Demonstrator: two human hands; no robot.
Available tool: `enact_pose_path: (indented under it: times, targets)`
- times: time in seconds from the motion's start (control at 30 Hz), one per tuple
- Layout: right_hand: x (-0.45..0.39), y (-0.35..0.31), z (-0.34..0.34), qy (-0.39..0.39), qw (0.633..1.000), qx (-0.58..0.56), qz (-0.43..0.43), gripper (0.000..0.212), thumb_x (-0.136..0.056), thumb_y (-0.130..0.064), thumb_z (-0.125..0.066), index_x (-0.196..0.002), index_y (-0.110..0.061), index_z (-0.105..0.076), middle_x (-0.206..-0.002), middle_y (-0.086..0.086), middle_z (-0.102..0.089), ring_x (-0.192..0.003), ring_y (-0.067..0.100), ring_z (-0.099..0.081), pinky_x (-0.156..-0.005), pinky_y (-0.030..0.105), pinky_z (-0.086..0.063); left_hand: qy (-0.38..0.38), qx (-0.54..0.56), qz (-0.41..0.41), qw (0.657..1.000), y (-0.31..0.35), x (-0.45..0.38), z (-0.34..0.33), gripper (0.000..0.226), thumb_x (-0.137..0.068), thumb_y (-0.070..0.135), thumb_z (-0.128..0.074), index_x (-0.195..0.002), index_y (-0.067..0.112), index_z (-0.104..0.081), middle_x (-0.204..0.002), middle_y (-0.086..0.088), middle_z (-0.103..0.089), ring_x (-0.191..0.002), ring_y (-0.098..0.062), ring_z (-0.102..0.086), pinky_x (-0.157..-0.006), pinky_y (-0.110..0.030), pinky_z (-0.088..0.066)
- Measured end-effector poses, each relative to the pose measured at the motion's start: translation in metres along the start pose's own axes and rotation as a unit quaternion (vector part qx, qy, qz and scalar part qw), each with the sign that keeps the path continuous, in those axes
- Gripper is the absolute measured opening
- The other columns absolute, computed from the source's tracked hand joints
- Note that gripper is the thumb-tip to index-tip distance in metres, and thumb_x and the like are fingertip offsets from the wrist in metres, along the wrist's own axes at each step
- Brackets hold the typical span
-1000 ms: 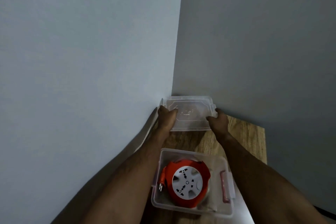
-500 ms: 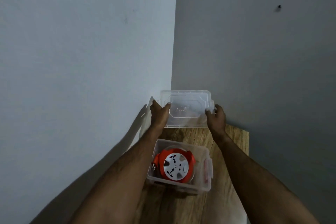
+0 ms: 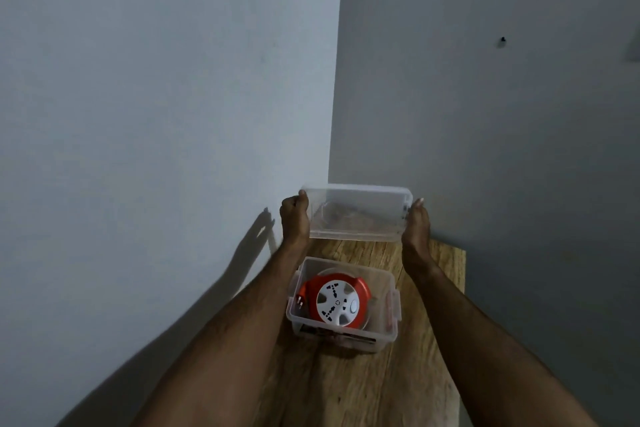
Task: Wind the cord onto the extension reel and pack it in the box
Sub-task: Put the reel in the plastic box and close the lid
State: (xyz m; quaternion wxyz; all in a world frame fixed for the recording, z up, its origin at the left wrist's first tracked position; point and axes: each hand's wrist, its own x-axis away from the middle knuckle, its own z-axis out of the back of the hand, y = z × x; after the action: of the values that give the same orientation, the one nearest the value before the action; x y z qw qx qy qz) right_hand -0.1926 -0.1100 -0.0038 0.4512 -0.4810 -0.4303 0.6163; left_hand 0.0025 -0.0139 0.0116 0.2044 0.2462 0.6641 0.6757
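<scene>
A clear plastic lid (image 3: pixel 356 213) is held up in the air by both hands, one at each short end. The left hand (image 3: pixel 294 220) is clamped on the lid's left edge, with its fingers (image 3: pixel 292 202) curled round that edge; the right hand (image 3: pixel 416 224) is pressed against the right edge, the thumb laid along it, while how its other fingers lie behind the lid cannot be told. Below the fingers and nearer the person, a clear box (image 3: pixel 388 333) is stood open on a wooden bench (image 3: pixel 408 388), between the two forearms. The red extension reel (image 3: pixel 334 300) is lain inside the box, its white socket face turned upward, and the cord's plug (image 3: pixel 299 302) is seen at the reel's left side, against the box wall. A red latch (image 3: pixel 393 308) is seen on the box's right side, below the right hand. The lid is kept well apart from the box, above its far rim. Two plain walls (image 3: pixel 173 97) are met in a corner behind the lid.
</scene>
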Motion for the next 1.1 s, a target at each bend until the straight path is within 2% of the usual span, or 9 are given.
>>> enact_pose_path:
  times: [0.13, 0.23, 0.3, 0.47, 0.6, 0.77, 0.83, 0.93, 1.1]
  targets:
    - [0.022, 0.001, 0.007, -0.005, 0.999, -0.031, -0.026, 0.018, -0.108, -0.019, -0.043, -0.1, -0.018, -0.059, -0.094, -0.004, -0.062, -0.089, 0.016, -0.063, -0.069, 0.02, -0.056, 0.011, 0.027, 0.008, 1.0, -0.006, 0.003, 0.012, 0.037, -0.106, 0.04, -0.037, -0.119, 0.008, -0.051, -0.11, -0.007, -0.056, -0.094, -0.017, -0.055, -0.064, -0.015, -0.041]
    - [0.032, 0.022, 0.013, -0.04, 0.993, -0.086, -0.062, 0.025, -0.094, 0.011, -0.051, -0.099, -0.012, -0.062, -0.104, 0.006, -0.062, -0.107, 0.035, -0.061, -0.077, 0.021, -0.056, 0.013, 0.087, 0.05, 0.995, -0.013, 0.011, 0.024, 0.025, -0.098, 0.021, -0.053, -0.112, 0.002, -0.064, -0.114, -0.016, -0.062, -0.11, -0.03, -0.059, -0.074, -0.022, -0.048]
    - [0.038, 0.034, 0.018, -0.058, 0.991, -0.103, -0.068, 0.028, -0.088, 0.005, -0.051, -0.107, -0.01, -0.065, -0.121, 0.012, -0.06, -0.118, 0.034, -0.057, -0.093, 0.036, -0.054, 0.005, 0.117, 0.065, 0.991, -0.024, 0.018, 0.032, 0.02, -0.087, 0.002, -0.054, -0.1, 0.002, -0.069, -0.113, -0.014, -0.066, -0.113, -0.034, -0.059, -0.076, -0.028, -0.051]
    - [0.062, 0.054, 0.023, -0.093, 0.988, -0.074, -0.099, 0.058, -0.079, 0.005, -0.054, -0.133, -0.017, -0.057, -0.132, 0.007, -0.058, -0.122, 0.024, -0.056, -0.097, 0.047, -0.055, -0.013, 0.051, 0.063, 0.997, -0.051, 0.043, 0.047, 0.041, -0.08, -0.009, -0.049, -0.111, 0.012, -0.066, -0.115, -0.003, -0.065, -0.104, -0.026, -0.061, -0.069, -0.031, -0.059]
    - [0.081, 0.068, 0.028, -0.127, 0.989, -0.013, -0.075, 0.063, -0.084, 0.006, -0.052, -0.143, -0.015, -0.048, -0.137, 0.005, -0.053, -0.121, 0.017, -0.056, -0.082, 0.033, -0.058, -0.001, 0.0, 0.075, 0.997, -0.08, 0.056, 0.053, 0.044, -0.087, -0.006, -0.053, -0.118, 0.023, -0.064, -0.119, 0.003, -0.066, -0.102, -0.023, -0.064, -0.074, -0.037, -0.063]
    - [0.105, 0.085, 0.034, -0.149, 0.988, 0.035, 0.006, 0.062, -0.081, -0.037, -0.055, -0.14, -0.018, -0.05, -0.135, 0.002, -0.054, -0.117, 0.018, -0.06, -0.084, 0.04, -0.061, -0.032, -0.076, 0.038, 0.996, -0.105, 0.073, 0.062, 0.055, -0.083, -0.012, -0.055, -0.128, 0.02, -0.059, -0.128, 0.002, -0.06, -0.103, -0.019, -0.06, -0.063, -0.021, -0.059]
    - [0.11, 0.09, 0.034, -0.149, 0.987, 0.052, 0.026, 0.065, -0.079, -0.043, -0.053, -0.138, -0.017, -0.049, -0.135, -0.004, -0.051, -0.119, 0.016, -0.057, -0.088, 0.042, -0.059, -0.039, -0.107, 0.018, 0.993, -0.113, 0.075, 0.063, 0.061, -0.078, -0.013, -0.058, -0.129, 0.021, -0.058, -0.131, 0.0, -0.06, -0.106, -0.018, -0.06, -0.069, -0.028, -0.062]
    - [0.114, 0.095, 0.031, -0.15, 0.985, 0.076, 0.032, 0.067, -0.079, -0.038, -0.052, -0.14, -0.01, -0.048, -0.14, -0.002, -0.045, -0.127, 0.018, -0.05, -0.098, 0.046, -0.054, -0.056, -0.156, 0.011, 0.986, -0.121, 0.074, 0.067, 0.068, -0.074, -0.011, -0.062, -0.131, 0.024, -0.055, -0.133, 0.0, -0.059, -0.111, -0.019, -0.06, -0.08, -0.041, -0.063]
    - [0.114, 0.095, 0.029, -0.158, 0.979, 0.124, 0.029, 0.059, -0.086, -0.024, -0.049, -0.143, -0.01, -0.049, -0.146, 0.0, -0.044, -0.131, 0.014, -0.048, -0.105, 0.047, -0.051, -0.086, -0.227, 0.0, 0.97, -0.125, 0.073, 0.068, 0.064, -0.079, 0.005, -0.07, -0.134, 0.032, -0.05, -0.125, 0.009, -0.057, -0.103, -0.011, -0.059, -0.076, -0.03, -0.062]
